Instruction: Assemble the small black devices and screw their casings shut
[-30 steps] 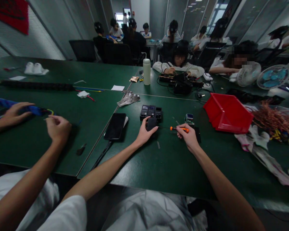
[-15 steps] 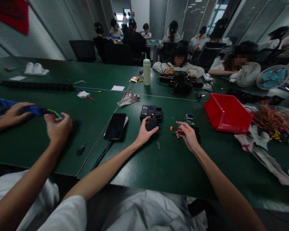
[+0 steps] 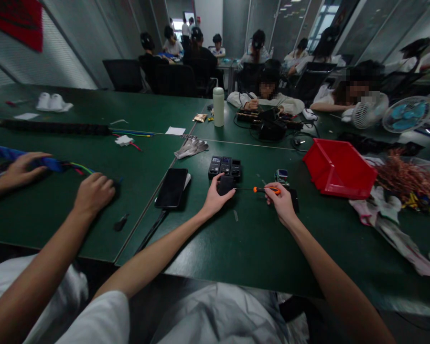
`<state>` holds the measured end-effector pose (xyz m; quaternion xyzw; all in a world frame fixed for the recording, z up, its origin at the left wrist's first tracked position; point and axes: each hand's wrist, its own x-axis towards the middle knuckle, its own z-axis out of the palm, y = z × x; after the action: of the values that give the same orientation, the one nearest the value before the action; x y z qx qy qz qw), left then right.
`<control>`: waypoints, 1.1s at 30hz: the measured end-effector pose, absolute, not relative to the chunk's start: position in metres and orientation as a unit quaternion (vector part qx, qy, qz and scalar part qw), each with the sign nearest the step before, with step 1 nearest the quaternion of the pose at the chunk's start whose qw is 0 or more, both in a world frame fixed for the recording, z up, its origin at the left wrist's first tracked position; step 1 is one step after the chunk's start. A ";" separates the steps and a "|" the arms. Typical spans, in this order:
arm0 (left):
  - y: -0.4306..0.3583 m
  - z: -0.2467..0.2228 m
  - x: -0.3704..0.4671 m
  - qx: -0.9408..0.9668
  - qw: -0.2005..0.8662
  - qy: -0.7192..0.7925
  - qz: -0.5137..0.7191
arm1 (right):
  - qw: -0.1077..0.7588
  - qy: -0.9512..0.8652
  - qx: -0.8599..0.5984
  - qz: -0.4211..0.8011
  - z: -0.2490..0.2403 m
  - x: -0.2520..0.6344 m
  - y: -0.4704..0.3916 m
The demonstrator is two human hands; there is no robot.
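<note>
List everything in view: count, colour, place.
Screwdriver: 1, orange and black, centre.
Block: 1, black, centre.
Small devices: 3, black, beyond block.
Circuit board: 1, green, right of centre.
Phone: 1, black, left of centre.
Bottle: 1, pale green, far middle.
Bin: 1, red, right.
Fans: 2, white and blue, far right.
Wire pile: 1, copper, right edge.
Gloves: several, whitish, middle and right.
Cable bundles: 2, blue and black, left.
Co-workers: several, mostly white, background, left.
Table: 1 seamed top, green, foreground.
Left hand: 1, bare, holding block.
Right hand: 1, bare, holding screwdriver.
</note>
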<state>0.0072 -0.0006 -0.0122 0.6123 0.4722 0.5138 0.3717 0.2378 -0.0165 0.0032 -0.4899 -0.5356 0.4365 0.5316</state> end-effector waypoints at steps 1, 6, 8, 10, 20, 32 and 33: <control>0.000 -0.013 0.007 0.613 0.373 0.470 0.514 | 0.533 -0.537 -0.488 0.435 0.004 0.237 -0.017; 0.001 -0.015 0.006 0.619 0.373 0.470 0.507 | 0.541 -0.550 -0.488 0.408 0.009 0.235 -0.020; 0.001 -0.015 0.006 0.621 0.373 0.469 0.506 | 0.541 -0.552 -0.488 0.406 0.010 0.235 -0.021; 0.001 -0.015 0.006 0.623 0.369 0.466 0.509 | 0.537 -0.549 -0.486 0.417 0.011 0.234 -0.022; -0.001 -0.011 0.007 0.633 0.371 0.449 0.511 | 0.523 -0.557 -0.511 0.394 0.012 0.235 -0.024; 0.002 -0.014 0.006 0.631 0.363 0.450 0.518 | 0.560 -0.580 -0.469 0.360 0.011 0.232 -0.023; 0.002 -0.014 0.006 0.630 0.363 0.451 0.519 | 0.559 -0.587 -0.466 0.355 0.011 0.232 -0.023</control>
<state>0.0061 0.0024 -0.0140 0.6297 0.4505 0.5187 0.3626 0.2319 -0.0232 0.0111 -0.4663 -0.5866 0.3546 0.5592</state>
